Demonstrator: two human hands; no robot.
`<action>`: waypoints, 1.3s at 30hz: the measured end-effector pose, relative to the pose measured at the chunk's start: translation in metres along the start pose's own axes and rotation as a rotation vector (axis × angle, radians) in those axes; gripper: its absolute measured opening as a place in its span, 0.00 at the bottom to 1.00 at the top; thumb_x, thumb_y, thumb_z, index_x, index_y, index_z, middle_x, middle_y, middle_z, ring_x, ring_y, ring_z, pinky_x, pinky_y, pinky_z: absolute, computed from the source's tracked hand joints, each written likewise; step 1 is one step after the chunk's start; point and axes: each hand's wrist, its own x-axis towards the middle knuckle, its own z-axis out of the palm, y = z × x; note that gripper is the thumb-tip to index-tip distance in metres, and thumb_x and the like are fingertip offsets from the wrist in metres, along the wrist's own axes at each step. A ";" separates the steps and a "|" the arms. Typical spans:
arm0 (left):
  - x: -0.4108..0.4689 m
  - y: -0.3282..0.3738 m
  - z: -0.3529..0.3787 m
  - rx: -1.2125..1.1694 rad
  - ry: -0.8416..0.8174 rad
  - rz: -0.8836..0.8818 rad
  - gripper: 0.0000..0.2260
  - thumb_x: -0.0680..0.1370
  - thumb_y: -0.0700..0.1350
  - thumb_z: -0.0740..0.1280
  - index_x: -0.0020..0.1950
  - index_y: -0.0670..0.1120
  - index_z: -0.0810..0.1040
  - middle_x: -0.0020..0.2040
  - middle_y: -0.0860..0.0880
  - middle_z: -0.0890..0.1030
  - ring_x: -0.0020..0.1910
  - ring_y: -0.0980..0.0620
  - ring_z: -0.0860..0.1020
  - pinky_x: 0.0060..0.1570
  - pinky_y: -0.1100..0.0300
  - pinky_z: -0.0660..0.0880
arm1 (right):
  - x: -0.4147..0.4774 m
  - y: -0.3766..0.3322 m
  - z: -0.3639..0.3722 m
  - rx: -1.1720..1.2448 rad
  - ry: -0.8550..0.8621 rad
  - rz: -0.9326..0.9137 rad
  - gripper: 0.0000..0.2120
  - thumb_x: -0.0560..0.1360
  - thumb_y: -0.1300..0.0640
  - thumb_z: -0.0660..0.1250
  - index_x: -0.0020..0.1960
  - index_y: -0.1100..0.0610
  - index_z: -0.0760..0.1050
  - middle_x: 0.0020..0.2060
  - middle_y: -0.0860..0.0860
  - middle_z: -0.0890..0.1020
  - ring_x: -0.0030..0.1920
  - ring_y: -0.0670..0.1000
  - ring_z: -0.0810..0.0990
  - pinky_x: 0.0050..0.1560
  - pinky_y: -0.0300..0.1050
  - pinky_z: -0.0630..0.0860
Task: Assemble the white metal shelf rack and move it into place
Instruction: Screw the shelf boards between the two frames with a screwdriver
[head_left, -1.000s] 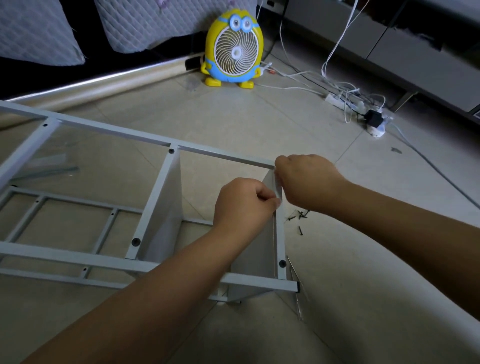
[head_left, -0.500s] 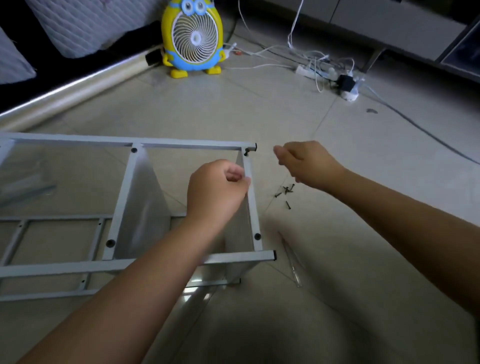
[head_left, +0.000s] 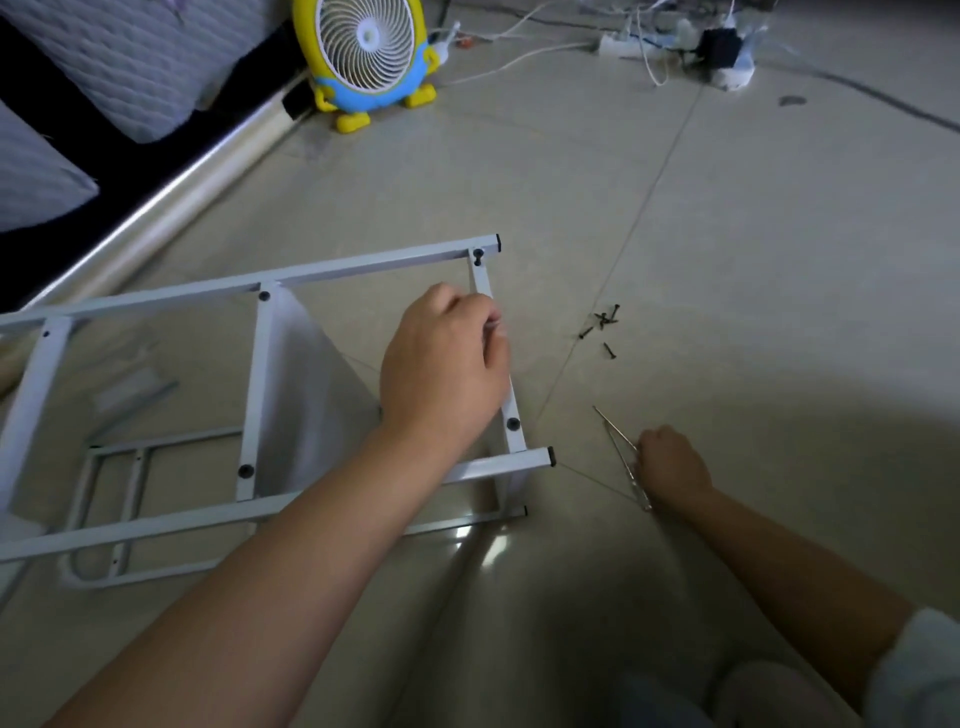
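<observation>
— What have the fingers of the left hand got hold of?
— The left hand (head_left: 447, 364) has its fingers (head_left: 491, 325) curled over the short end bar of the white metal shelf rack (head_left: 363, 267), knuckles up. The tips are blurred, so I cannot tell how tight the hold is.
— And the other hand?
— The right hand (head_left: 670, 467), at four o'clock from the left, is down on the floor (head_left: 727, 260). Its fingers (head_left: 647, 454) are folded onto the near end of a thin metal tool (head_left: 613, 434). The shaft lies flat and points toward eleven o'clock.
— How does the rack lie?
— On its side on the floor, with its long rails running off toward nine o'clock and the black-capped ends toward three o'clock. A white shelf panel stands between the rails, just at nine o'clock of the left hand. Black screw heads show at the joints of the upper frame.
— Anything loose?
— A small heap of black screws (head_left: 602, 322) at two o'clock from the left hand, clear of the rack and beyond the tool's tip.
— Farther out?
— A yellow and blue fan (head_left: 363, 52) stands at twelve o'clock. There is a power strip (head_left: 618, 44) with white cables at one o'clock, and quilted cushions (head_left: 130, 52) at ten o'clock.
</observation>
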 end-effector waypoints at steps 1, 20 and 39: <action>0.000 0.000 0.000 -0.001 0.003 0.005 0.09 0.77 0.42 0.63 0.53 0.41 0.80 0.51 0.45 0.77 0.50 0.46 0.75 0.43 0.61 0.66 | 0.001 -0.001 0.002 -0.034 0.008 -0.001 0.09 0.75 0.60 0.59 0.54 0.61 0.71 0.55 0.58 0.73 0.56 0.59 0.73 0.51 0.47 0.71; 0.068 -0.061 -0.017 0.181 0.068 0.060 0.20 0.74 0.49 0.52 0.50 0.39 0.79 0.50 0.39 0.78 0.51 0.40 0.74 0.45 0.52 0.69 | -0.050 -0.104 -0.226 1.351 0.345 -0.532 0.09 0.77 0.67 0.60 0.43 0.55 0.73 0.31 0.53 0.76 0.26 0.43 0.77 0.35 0.38 0.77; 0.071 -0.094 0.002 0.046 0.144 0.221 0.19 0.74 0.50 0.55 0.42 0.44 0.84 0.30 0.45 0.80 0.31 0.43 0.79 0.38 0.56 0.66 | -0.037 -0.143 -0.244 0.871 0.670 -0.741 0.08 0.74 0.44 0.49 0.40 0.46 0.62 0.28 0.46 0.72 0.26 0.41 0.72 0.29 0.35 0.68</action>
